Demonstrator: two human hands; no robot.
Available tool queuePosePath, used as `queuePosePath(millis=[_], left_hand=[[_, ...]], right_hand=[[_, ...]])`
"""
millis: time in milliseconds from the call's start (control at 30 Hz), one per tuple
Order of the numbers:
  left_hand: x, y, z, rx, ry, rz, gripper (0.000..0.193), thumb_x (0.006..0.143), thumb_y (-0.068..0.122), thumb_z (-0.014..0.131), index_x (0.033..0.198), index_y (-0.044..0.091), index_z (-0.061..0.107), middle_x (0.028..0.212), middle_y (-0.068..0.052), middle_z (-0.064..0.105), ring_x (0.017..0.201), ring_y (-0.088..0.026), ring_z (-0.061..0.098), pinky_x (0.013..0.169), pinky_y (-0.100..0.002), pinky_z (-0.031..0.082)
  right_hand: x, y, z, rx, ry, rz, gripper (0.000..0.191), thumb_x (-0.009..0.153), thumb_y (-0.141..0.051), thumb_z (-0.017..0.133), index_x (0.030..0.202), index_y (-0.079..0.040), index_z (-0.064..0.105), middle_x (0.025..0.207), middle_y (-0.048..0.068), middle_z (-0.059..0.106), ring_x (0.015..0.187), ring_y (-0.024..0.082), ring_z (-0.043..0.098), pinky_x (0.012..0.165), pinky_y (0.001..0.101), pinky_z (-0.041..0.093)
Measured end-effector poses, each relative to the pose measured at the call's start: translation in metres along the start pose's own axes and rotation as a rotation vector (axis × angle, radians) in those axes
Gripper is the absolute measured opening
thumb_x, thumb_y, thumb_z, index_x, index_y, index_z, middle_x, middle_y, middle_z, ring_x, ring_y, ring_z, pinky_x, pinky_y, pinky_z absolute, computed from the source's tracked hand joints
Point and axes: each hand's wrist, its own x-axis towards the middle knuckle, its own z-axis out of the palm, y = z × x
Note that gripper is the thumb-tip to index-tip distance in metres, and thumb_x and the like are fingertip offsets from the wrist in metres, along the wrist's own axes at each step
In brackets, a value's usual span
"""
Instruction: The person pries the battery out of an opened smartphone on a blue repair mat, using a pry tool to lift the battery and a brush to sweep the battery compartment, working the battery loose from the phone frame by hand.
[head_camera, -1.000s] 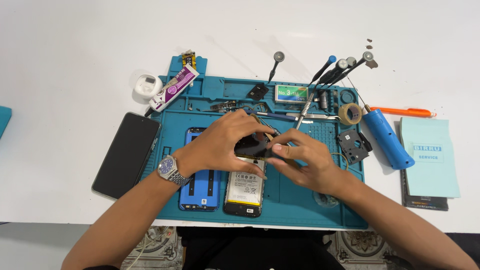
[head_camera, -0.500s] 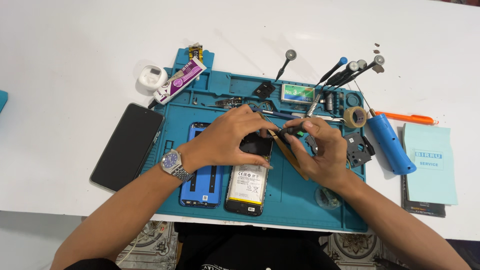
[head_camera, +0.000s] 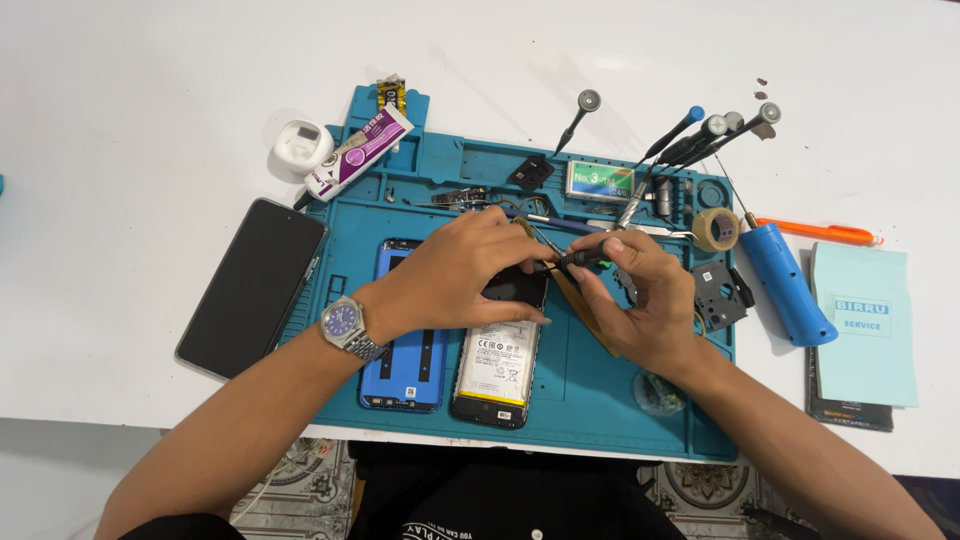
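Black screwdriver (head_camera: 578, 259): our right hand (head_camera: 645, 305) pinches it; it lies crosswise, tip pointing left.
Opened phone (head_camera: 497, 345): our left hand (head_camera: 462, 270) presses flat on it, grasping nothing.

I see my left hand (head_camera: 465, 275) pressing flat on the opened phone (head_camera: 497, 345) on the teal mat (head_camera: 580, 390); my right hand (head_camera: 640, 300) pinches a dark screwdriver (head_camera: 580, 258) over the phone's top; a blue back cover (head_camera: 405, 350) lies just beside it.
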Motion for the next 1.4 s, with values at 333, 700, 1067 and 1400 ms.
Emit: queuePosePath(millis=[333,700,1067,1400], left_hand=[[0.0003,0.0036,0.0044,0.138,0.03,0.084,0.058,0.081,0.047,0.083,0.122,0.008,0.068,0.098,-0.004,0.066,0.094,-0.026,0.057,0.084,-0.041,0.05],[0.0015,0.0045,0.0034,0.142,0.028,0.063,0.053,0.08,0.047,0.084,0.115,0.009,0.071,0.095,-0.004,0.066,0.091,-0.025,0.057,0.08,-0.039,0.05],[0.0056,0.0078,0.0057,0.075,0.005,0.032,0.054,0.079,0.047,0.085,0.111,0.006,0.07,0.099,-0.005,0.066,0.093,-0.026,0.057,0.083,-0.039,0.052],[0.0048,0.0055,0.0057,0.074,-0.035,0.003,0.056,0.079,0.047,0.084,0.114,0.007,0.07,0.1,-0.004,0.066,0.091,-0.026,0.057,0.083,-0.04,0.051]], right_hand=[[0.0041,0.0006,-0.0011,-0.17,0.054,-0.024,0.058,0.09,0.008,0.079,0.131,-0.007,0.041,0.11,0.021,0.067,0.098,0.025,0.074,0.08,0.0318,0.063],[0.0009,-0.001,-0.0033,-0.023,0.017,0.019,0.067,0.09,0.007,0.08,0.141,-0.014,0.042,0.111,0.016,0.057,0.1,0.017,0.064,0.082,0.026,0.058],[0.0001,-0.0044,-0.0079,0.284,-0.092,0.06,0.052,0.098,0.015,0.061,0.135,-0.014,0.04,0.134,0.021,0.055,0.129,0.027,0.06,0.104,0.036,0.055],[-0.0005,-0.0039,-0.0088,0.241,-0.102,0.076,0.053,0.096,0.013,0.063,0.134,-0.015,0.039,0.139,0.023,0.052,0.132,0.025,0.056,0.1,0.0359,0.05]])
